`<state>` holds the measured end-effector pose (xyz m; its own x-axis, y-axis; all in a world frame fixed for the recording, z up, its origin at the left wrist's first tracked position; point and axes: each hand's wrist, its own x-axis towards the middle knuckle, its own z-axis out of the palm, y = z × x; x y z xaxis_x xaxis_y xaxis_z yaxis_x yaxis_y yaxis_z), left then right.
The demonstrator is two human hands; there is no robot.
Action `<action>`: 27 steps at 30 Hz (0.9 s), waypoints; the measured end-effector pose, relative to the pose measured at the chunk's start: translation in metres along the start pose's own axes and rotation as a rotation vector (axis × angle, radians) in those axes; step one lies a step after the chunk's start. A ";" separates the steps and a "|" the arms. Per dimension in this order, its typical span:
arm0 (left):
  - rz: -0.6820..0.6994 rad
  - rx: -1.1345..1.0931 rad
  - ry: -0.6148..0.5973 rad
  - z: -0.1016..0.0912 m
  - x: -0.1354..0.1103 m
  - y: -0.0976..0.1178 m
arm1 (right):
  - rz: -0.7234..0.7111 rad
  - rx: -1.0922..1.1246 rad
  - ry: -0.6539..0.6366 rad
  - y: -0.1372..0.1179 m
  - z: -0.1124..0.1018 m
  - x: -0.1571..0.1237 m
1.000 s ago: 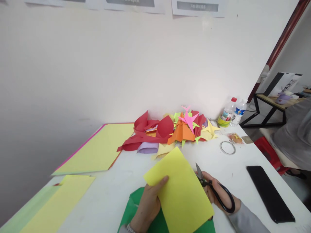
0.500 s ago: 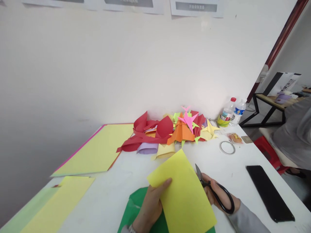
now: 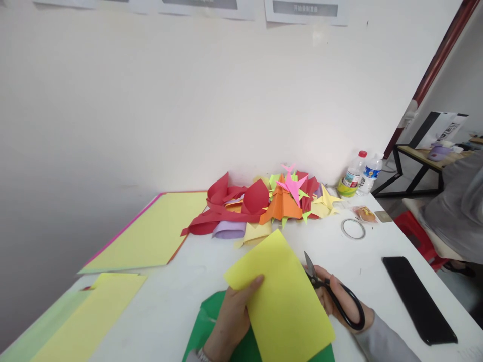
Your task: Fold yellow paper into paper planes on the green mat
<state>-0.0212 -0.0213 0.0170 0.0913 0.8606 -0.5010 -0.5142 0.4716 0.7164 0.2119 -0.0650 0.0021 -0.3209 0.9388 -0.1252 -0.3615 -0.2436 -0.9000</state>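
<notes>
My left hand [image 3: 229,322] pinches the left edge of a yellow paper sheet [image 3: 281,296], thumb on top, and holds it tilted above the white table [image 3: 181,281]. My right hand [image 3: 335,301] grips black-handled scissors [image 3: 332,294], blades pointing up and away beside the sheet's right edge. A green sheet [image 3: 206,324] lies under both hands.
A heap of cut and folded coloured paper [image 3: 264,203] sits at the back by the wall. Stacks of yellow-green sheets [image 3: 151,234] lie at left. A tape ring [image 3: 353,229], two bottles [image 3: 362,173] and a black phone [image 3: 418,300] are at right. A person in grey [image 3: 456,211] sits at far right.
The yellow sheet has shifted slightly in my left hand, a little left and up. The scissors stay beside its right edge.
</notes>
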 end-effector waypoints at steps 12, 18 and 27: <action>-0.015 0.029 -0.018 0.003 -0.003 -0.003 | -0.067 -0.015 0.011 0.004 0.001 0.002; -0.042 0.036 -0.049 0.005 -0.005 -0.010 | -0.039 0.004 0.048 0.007 0.002 0.002; -0.009 0.003 -0.015 0.006 -0.003 -0.008 | -0.013 0.070 -0.057 0.001 0.003 0.004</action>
<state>-0.0122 -0.0266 0.0157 0.1089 0.8590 -0.5002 -0.5104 0.4801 0.7134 0.2079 -0.0624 0.0017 -0.3645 0.9270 -0.0879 -0.4259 -0.2499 -0.8695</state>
